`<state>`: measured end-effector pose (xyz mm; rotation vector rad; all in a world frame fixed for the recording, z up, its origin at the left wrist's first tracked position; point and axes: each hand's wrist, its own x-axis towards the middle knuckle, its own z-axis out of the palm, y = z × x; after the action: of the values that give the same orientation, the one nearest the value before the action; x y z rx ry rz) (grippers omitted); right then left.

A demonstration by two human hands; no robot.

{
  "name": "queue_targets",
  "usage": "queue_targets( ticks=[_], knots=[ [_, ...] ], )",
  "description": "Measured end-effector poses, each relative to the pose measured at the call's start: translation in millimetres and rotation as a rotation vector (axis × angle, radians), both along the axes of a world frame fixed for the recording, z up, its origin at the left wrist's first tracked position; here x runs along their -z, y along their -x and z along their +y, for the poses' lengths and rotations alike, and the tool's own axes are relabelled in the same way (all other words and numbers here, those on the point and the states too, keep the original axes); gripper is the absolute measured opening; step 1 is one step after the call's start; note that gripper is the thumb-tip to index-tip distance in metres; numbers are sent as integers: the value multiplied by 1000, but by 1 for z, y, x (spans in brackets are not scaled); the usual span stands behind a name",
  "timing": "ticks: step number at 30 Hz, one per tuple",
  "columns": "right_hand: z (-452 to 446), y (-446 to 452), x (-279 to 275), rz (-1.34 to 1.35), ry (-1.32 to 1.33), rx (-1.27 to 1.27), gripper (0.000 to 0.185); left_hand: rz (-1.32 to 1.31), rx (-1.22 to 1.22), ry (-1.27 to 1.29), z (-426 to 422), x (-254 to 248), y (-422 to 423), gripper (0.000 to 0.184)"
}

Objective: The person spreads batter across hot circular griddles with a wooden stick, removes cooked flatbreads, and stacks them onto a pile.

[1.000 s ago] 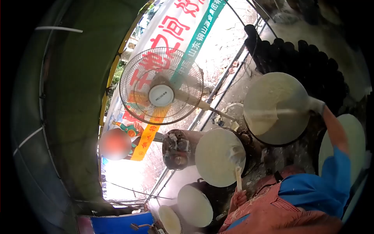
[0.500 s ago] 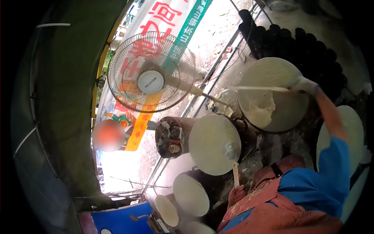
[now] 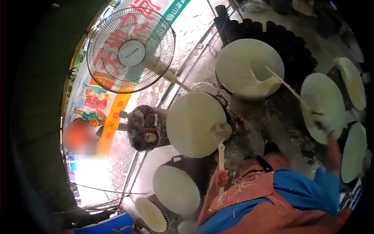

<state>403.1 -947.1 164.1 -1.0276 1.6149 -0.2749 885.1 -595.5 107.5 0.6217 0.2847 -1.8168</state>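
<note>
Ladle (image 3: 221,132) in left hand (image 3: 222,178), “钢山” banner (image 3: 93,102)

A fan (image 3: 131,53) stands before a printed banner (image 3: 113,126).

Right hand (image 3: 321,121): pale covering (image 3: 320,117), material indistinct. Farther up that arm: short blue sleeve (image 3: 327,187), continuous with blue shirt (image 3: 298,188). Beside left hand (image 3: 222,178): red, finely checked apron (image 3: 265,185), marked with pale streaks (image 3: 251,181). Between both hands: dark strap (image 3: 264,163) across reddish fabric (image 3: 279,160).

The ladle (image 3: 221,150) crosses the rim of the tub (image 3: 170,124), with 1 fan (image 3: 131,54) left, the griddle (image 3: 267,50) right.
</note>
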Motion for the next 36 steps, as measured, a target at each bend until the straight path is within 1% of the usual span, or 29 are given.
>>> queue_targets(
  ticks=[1, 3, 4, 5, 6, 7, 9, 11, 12, 13, 15, 16, 17, 19, 20, 21, 22, 23, 24, 25, 27, 28, 29, 31, 33, 35, 36],
  knots=[
    [24, -47, 10, -146, 80, 34, 28, -67, 64, 28, 4, -2, -4, 47],
    [73, -139, 29, -472, 210, 87, 28, -28, 20, -92, 2, -21, 1, 40],
    [83, -183, 100, -482, 421, 162, 27, -40, 24, -64, 4, -30, 1, 43],
    [86, -222, 118, -253, 586, 52, 28, -56, 28, -44, 5, -35, -2, 46],
    [85, -250, 113, -65, 768, -70, 27, -26, 10, 135, 10, -44, -2, 57],
    [83, -266, 109, 126, 933, -188, 26, 0, -4, 222, 14, -69, 0, 65],
    [83, -244, 97, 448, 907, -357, 25, -60, -65, 351, 32, -90, 3, 70],
    [90, -204, 88, 638, 964, -325, 21, -103, -105, 542, 44, -93, 5, 70],
    [82, -179, 119, 568, 956, -240, 22, -124, -129, 642, 45, -90, 4, 71],
    [77, -162, 137, 505, 956, -158, 23, -114, -129, 625, 46, -90, 1, 71],
    [83, -198, 76, 404, 806, 11, 25, -83, -155, 586, 52, -87, 5, 70],
    [78, -221, 84, 287, 823, 66, 27, -35, -172, 527, 52, -82, 6, 69],
    [72, -246, 89, 255, 839, 31, 27, 33, -173, 502, 49, -75, 10, 69],
    [68, -257, 81, 228, 780, -250, 26, 147, -174, 442, 49, -69, 12, 68],
    [61, -243, 107, 361, 928, -253, 23, 114, -195, 414, 52, -67, 13, 64],
    [55, -223, 115, 406, 953, -213, 21, 81, -208, 392, 51, -63, 17, 61],
    [46, -198, 110, 470, 943, -257, 23, 30, -210, 403, 48, -66, 22, 61],
    [35, -173, 113, 503, 962, -249, 24, -14, -214, 410, 47, -71, 27, 60],
    [23, -168, 104, 405, 898, -151, 24, 11, -229, 373, 45, -74, 28, 59],
    [14, -164, 97, 313, 833, -60, 23, -37, -239, 317, 40, -76, 28, 59],
    [7, -204, 91, 306, 948, 77, 24, -119, -261, 191, 31, -87, 34, 57],
    [6, -224, 113, 275, 1044, 34, 22, -129, -249, 167, 24, -84, 33, 56],
    [20, -234, 105, 281, 1088, -138, 21, -139, -237, 143, 17, -82, 33, 55],
    [41, -218, 84, 353, 866, -381, 21, 9, -186, 182, 19, -52, 18, 55],
    [24, -176, 122, 467, 977, -245, 21, -33, -139, 294, 5, -64, 24, 53],
    [-33, -138, 192, 367, 1047, -97, 23, 5, -117, 328, -8, -74, 28, 53],
    [-24, -150, 97, 419, 1021, -28, 25, -90, -148, 227, -14, -89, 37, 52]
  ],
)
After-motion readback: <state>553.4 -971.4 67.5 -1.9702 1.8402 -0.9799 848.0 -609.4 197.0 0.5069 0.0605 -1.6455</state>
